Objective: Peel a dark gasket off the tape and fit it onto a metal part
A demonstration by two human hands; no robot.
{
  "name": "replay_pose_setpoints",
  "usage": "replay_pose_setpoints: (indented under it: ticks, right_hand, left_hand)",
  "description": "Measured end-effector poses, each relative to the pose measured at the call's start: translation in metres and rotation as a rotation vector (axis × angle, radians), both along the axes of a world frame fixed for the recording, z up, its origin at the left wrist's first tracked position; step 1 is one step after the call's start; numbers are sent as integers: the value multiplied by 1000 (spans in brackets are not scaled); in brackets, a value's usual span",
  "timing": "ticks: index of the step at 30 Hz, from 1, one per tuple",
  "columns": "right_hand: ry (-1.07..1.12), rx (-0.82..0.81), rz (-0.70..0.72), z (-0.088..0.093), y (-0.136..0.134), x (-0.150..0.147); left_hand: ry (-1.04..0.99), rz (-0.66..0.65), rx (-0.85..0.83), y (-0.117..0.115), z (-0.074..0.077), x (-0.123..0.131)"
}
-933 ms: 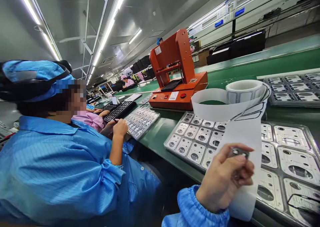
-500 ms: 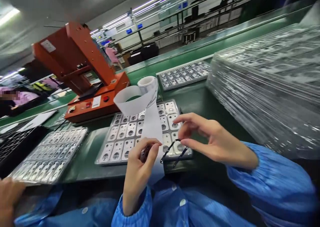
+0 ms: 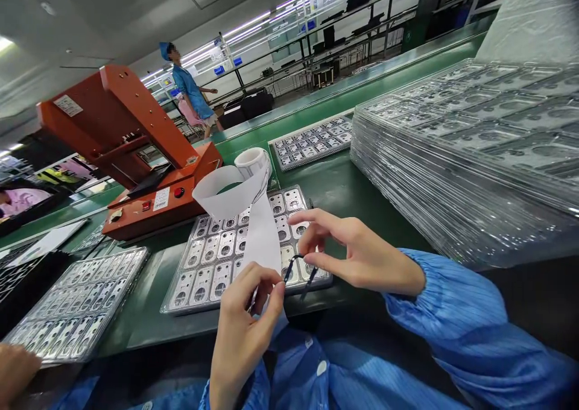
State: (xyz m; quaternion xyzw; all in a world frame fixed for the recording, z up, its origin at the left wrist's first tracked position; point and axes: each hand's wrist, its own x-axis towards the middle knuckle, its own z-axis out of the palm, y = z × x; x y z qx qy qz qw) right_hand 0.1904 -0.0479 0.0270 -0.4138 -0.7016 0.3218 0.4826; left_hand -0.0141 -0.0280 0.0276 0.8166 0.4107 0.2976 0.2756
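Observation:
My right hand (image 3: 357, 250) pinches a thin, bent black strip (image 3: 289, 269) between thumb and fingertip. One end of the strip hangs down on the right. Its other end reaches the thumb and forefinger of my left hand (image 3: 248, 325), which are closed together on it. Something dark shows inside the left hand's curled fingers, too hidden to name. Beneath both hands lies a clear tray of silver metal plates (image 3: 195, 284), each with a round hole. A white paper strip (image 3: 263, 238) runs across this tray from a roll (image 3: 251, 161).
An orange-red press machine (image 3: 149, 199) stands at the left back. Stacked clear plastic trays (image 3: 407, 175) rise on the right. Another filled tray (image 3: 312, 141) sits behind, one more (image 3: 81, 304) at left. A co-worker's hand (image 3: 15, 365) is at lower left; a person in blue (image 3: 190, 90) stands beyond.
My left hand's fingertips have come to the end of the black strip, which they were apart from before. The view has shifted, and a person in blue now shows in the background.

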Motion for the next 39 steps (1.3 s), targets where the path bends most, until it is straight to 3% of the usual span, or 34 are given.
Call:
replay_pose_setpoints:
  ticks: [7, 11, 16, 26, 39]
  right_hand:
    - [17, 80, -65, -9, 2, -5]
    - [44, 147, -174, -13, 5, -4]
    - [103, 80, -272, -20, 1, -5]
    - [139, -70, -147, -33, -1, -17]
    - [148, -4, -209, -32, 0, -24]
  left_hand:
    - [-82, 97, 61, -2, -4, 4]
    - [-133, 141, 50, -3, -6, 3]
    - [-246, 211, 61, -1, -9, 2]
    - [-306, 282, 4, -2, -7, 12]
    - [-196, 264, 97, 3, -9, 9]
